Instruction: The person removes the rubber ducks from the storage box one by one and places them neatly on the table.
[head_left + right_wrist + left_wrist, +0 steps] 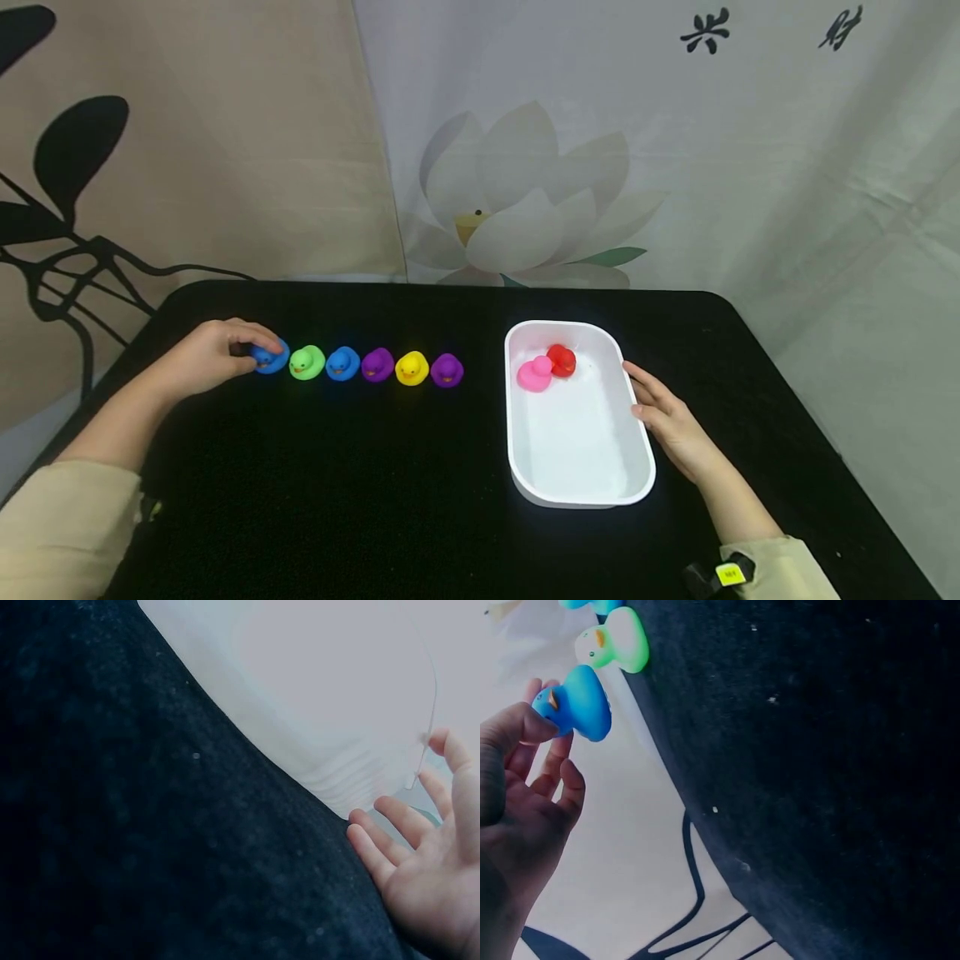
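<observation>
At the left end of a row of rubber ducks, my left hand point(215, 353) pinches a blue rubber duck point(585, 703) by its head between thumb and fingers. Beside it sit a green duck point(307, 362), another blue duck point(342, 364), a purple duck point(377, 365), a yellow duck point(412, 368) and a second purple duck point(447, 371). My right hand point(672, 425) touches the right side of a white tray point(581, 450), its fingers loosely extended in the right wrist view. A pink duck point(534, 375) and a red duck point(562, 361) lie touching inside the tray.
A black cloth-covered table point(337, 500) bears everything. Its far edge runs just behind the duck row. Behind stands a pale curtain point(787, 183) with a printed lotus point(536, 192) and dark branches.
</observation>
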`<state>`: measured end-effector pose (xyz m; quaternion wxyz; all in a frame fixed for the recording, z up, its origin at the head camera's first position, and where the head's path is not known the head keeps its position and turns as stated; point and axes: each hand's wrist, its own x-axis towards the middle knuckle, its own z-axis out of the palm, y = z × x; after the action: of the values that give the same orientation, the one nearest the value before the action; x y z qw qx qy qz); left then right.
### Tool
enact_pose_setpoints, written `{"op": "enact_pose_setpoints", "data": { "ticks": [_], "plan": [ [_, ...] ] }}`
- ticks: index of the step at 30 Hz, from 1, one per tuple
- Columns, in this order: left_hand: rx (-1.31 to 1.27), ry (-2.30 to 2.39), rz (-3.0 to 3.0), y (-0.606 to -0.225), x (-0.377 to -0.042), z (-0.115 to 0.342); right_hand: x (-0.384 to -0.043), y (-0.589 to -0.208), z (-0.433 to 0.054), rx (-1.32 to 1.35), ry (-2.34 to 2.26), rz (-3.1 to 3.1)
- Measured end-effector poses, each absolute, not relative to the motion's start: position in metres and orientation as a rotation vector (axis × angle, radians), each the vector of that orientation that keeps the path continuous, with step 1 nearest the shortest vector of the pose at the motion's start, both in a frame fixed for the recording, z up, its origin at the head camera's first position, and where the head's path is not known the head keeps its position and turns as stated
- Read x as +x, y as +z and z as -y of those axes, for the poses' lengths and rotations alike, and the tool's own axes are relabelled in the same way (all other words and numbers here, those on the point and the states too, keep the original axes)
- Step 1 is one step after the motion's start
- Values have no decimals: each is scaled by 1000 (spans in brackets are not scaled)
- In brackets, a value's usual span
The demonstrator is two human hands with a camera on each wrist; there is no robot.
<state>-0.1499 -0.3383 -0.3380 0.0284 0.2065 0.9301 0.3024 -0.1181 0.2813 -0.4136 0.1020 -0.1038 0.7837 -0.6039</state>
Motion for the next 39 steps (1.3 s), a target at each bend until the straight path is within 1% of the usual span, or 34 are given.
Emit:
{"op": "enact_pose_setpoints", "data": {
  "ticks": [13, 39],
  "plan": [
    [560, 944, -2855, -352, -154, 347, -118, -414, -282, -338, -1800, -2294],
    [449, 950, -2778, -366, -165, 352, -118, -414, -282, -313, -1798, -2288]
  ]
}}
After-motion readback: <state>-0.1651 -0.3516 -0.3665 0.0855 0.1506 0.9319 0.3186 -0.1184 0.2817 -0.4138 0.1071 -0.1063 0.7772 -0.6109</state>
